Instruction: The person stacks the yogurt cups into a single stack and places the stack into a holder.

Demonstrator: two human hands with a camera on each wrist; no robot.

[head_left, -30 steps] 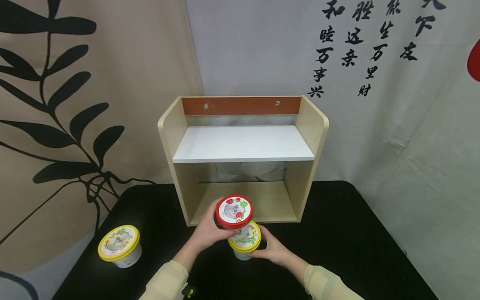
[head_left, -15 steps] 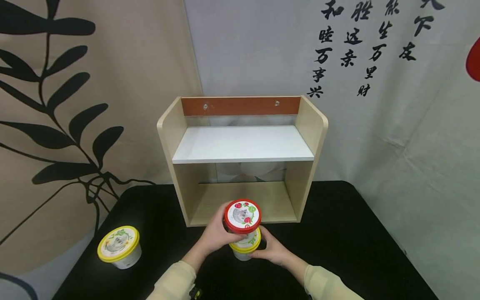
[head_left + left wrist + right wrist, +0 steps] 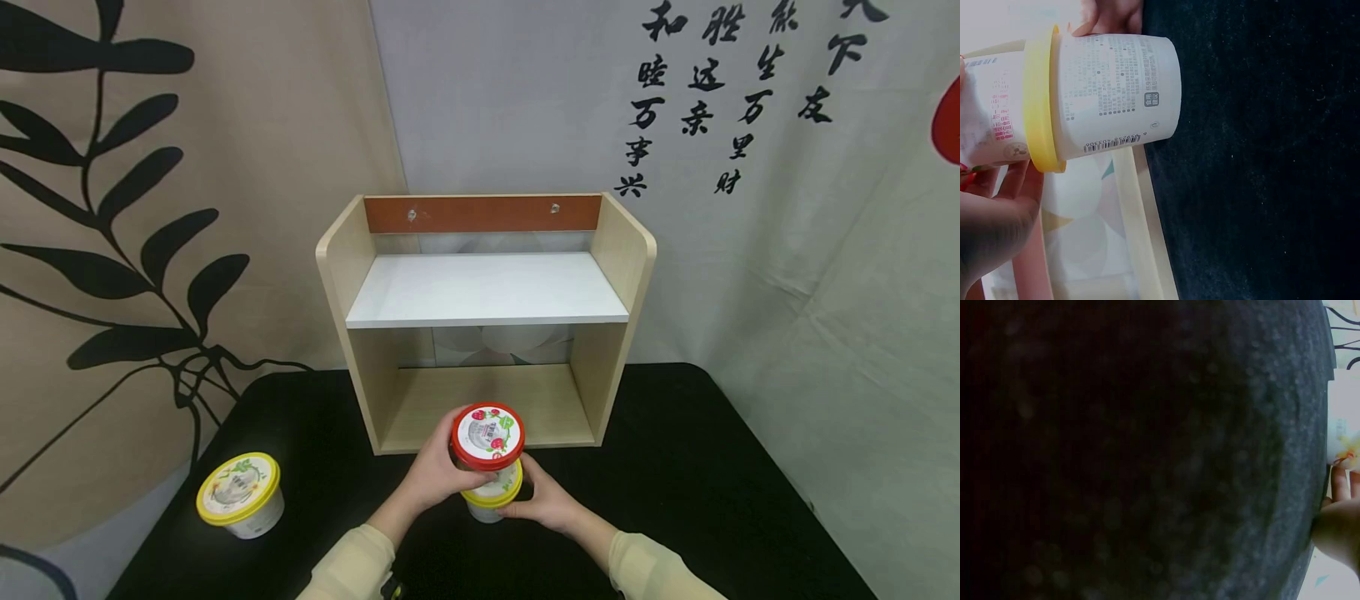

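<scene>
My left hand (image 3: 438, 469) grips a white tub with a red lid (image 3: 488, 436), its lid printed with red fruit and green leaves. Directly below it is a yellow-lidded tub (image 3: 491, 495), and the upper tub's base meets the yellow lid in the left wrist view, where the lower tub (image 3: 1116, 94) shows printed text and a barcode. From the right side, my right hand (image 3: 547, 500) holds the yellow-lidded tub between thumb and fingers. Only part of the right hand (image 3: 1338, 519) and a strip of tub appear at the edge of the right wrist view.
Another yellow-lidded tub (image 3: 240, 495) stands on the black table (image 3: 697, 500) at the left. Behind the hands is a wooden two-tier shelf unit (image 3: 617, 375) with a white upper board (image 3: 487, 287). Printed cloth curtains (image 3: 510, 100) hang behind the table.
My left hand has shifted right and slightly toward me with the red-lidded tub, bringing it over the yellow-lidded tub. My right hand has stayed in place.
</scene>
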